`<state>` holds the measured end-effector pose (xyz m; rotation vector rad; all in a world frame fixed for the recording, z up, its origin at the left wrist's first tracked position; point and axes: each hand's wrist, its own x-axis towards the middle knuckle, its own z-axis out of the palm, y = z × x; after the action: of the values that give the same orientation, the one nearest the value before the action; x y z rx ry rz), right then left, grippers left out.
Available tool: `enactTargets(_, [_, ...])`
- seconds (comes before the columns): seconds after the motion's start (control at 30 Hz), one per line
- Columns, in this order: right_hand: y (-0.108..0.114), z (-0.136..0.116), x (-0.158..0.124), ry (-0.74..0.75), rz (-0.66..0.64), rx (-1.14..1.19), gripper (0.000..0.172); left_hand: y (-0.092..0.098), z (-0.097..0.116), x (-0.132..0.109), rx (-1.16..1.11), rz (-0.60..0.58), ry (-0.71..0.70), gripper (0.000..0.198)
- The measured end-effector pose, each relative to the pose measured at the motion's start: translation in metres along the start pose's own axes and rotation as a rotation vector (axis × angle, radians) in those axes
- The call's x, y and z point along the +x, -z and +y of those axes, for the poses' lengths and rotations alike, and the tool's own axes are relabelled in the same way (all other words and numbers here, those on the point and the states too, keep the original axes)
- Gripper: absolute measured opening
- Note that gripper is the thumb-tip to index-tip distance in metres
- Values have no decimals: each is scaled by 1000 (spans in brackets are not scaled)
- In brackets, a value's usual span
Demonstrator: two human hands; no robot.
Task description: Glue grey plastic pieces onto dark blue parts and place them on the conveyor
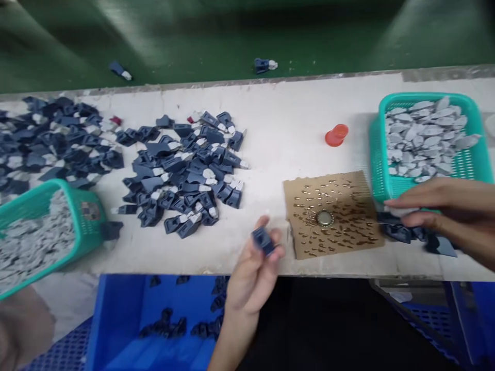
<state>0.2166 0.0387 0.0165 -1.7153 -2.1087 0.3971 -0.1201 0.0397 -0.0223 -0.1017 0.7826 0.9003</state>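
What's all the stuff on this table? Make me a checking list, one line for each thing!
Surface: pale table, scuffed.
Job's things: left hand pinches a dark blue piece; right hand rests on dark blue pieces.
Clutter: blue pile, right basket of grey pieces, left basket, cardboard square, orange cap.
Grippers: both are bare hands.
Cables: nothing seen.
Surroundings: blue bin below, green floor behind.

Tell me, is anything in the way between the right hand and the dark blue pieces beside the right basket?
Nothing visible. The right hand already lies on the blue pieces in front of the basket, with no gap showing. The left hand holds one blue piece apart from them.
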Motion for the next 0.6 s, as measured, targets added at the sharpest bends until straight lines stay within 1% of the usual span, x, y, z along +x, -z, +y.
enactTargets(0.07, [-17, -24, 5, 116, -33, 84, 20, -13, -9, 12, -6, -93, 38, 50])
enactTargets(0.1, [-26, -34, 8, 148, -14, 70, 19, -17, -13, 16, -1, -138, 42, 46])
enactTargets(0.17, [-44, -47, 12, 211, 41, -36, 12, -22, -17, 20, 19, -211, 27, 36])
enactTargets(0.23, [-56, -51, 14, 307, 35, -109, 13, -24, -19, 21, 34, -246, -2, 28])
enactTargets(0.3, [-64, -49, 15, 396, -1, -114, 15, -24, -20, 21, 12, -245, -13, 24])
enactTargets(0.4, [-66, -44, 14, 486, -22, -116, 16, -23, -19, 21, -83, -216, 60, 26])
enactTargets(0.47, [-66, -44, 13, 509, -39, -118, 20, -23, -19, 21, -141, -209, 134, 28])
enactTargets(0.53, [-65, -44, 12, 494, -53, -100, 21, -24, -18, 21, -182, -213, 179, 28])
enactTargets(0.57, [-64, -44, 10, 459, -50, -85, 20, -24, -18, 21, -194, -217, 190, 29])
enactTargets(0.6, [-64, -43, 9, 394, -41, -69, 18, -24, -18, 22, -201, -215, 194, 32])
